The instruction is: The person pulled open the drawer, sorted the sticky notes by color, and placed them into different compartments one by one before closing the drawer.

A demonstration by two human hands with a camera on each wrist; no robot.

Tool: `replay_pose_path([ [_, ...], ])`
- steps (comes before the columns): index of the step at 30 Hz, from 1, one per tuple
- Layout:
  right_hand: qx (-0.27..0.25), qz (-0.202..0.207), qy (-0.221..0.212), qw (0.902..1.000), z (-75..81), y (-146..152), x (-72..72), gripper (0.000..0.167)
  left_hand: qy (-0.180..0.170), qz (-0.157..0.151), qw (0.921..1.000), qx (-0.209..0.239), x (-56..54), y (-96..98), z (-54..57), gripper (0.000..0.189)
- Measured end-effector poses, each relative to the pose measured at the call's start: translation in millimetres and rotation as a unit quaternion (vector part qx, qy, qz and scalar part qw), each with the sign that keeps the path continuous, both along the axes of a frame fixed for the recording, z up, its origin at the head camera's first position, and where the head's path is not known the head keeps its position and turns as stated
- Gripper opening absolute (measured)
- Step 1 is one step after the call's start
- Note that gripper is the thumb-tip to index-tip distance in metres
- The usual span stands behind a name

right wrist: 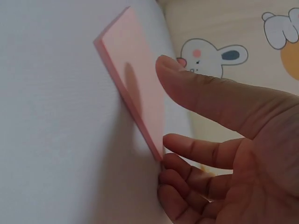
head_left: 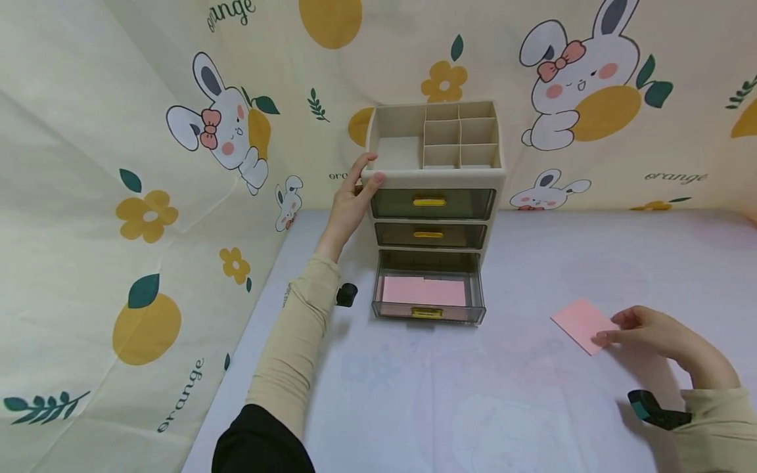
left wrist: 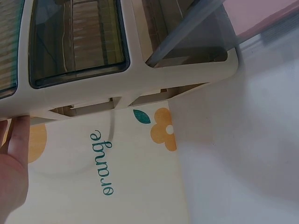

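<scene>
My left hand holds the upper left corner of a cream desktop drawer organizer, with the thumb on its front and a finger at the top rim. The lowest drawer is pulled out and has pink sticky note pads in it. On the right, my right hand is at the edge of another pink sticky note pad on the table. In the right wrist view, the thumb stands apart over that pad, its shadow falling across it; the fingertips are at the pad's edge.
The organizer's top has several compartments. Two smoky drawers above the pulled-out one are closed. Printed cloth with rabbits and oranges hangs behind and at left. A pale cloth covers the table.
</scene>
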State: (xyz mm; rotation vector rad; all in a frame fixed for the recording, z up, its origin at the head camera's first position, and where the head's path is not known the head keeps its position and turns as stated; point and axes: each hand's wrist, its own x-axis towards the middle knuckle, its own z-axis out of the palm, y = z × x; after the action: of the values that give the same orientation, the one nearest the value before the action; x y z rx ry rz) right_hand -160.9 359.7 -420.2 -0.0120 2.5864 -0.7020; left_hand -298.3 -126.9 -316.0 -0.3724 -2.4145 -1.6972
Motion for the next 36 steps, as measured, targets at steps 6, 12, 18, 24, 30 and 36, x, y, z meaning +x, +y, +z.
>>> replay_pose_path([
  [6, 0.015, 0.002, 0.012, 0.9998, -6.5, -2, 1.4, 0.077, -0.007, -0.001, 1.0000, 0.000, 0.0, -0.9, 0.5, 0.044],
  [12, 0.029, 0.005, 0.024, 0.9993, -5.1, -8, 2.0, 0.079, -0.010, -0.001, 1.0000, 0.001, 0.1, -0.8, 0.6, 0.043],
  [18, 0.017, -0.010, 0.019, 0.9996, -2.9, -13, 3.5, 0.081, -0.003, 0.004, 1.0000, -0.003, -0.9, -0.6, -0.8, 0.043],
  [24, -0.003, -0.022, 0.034, 0.9992, -3.2, -9, 0.9, 0.071, 0.008, 0.005, 0.9999, -0.015, -0.8, -0.6, -0.2, 0.050],
  [30, -0.054, -0.045, 0.053, 0.9961, 3.5, -8, 4.2, 0.056, -0.008, -0.002, 0.9999, -0.012, 9.0, 1.5, 10.4, 0.045],
  [36, -0.078, -0.054, 0.095, 0.9910, 11.7, -12, 7.8, 0.053, -0.004, -0.004, 0.9999, -0.011, 23.7, 5.2, 22.0, 0.044],
])
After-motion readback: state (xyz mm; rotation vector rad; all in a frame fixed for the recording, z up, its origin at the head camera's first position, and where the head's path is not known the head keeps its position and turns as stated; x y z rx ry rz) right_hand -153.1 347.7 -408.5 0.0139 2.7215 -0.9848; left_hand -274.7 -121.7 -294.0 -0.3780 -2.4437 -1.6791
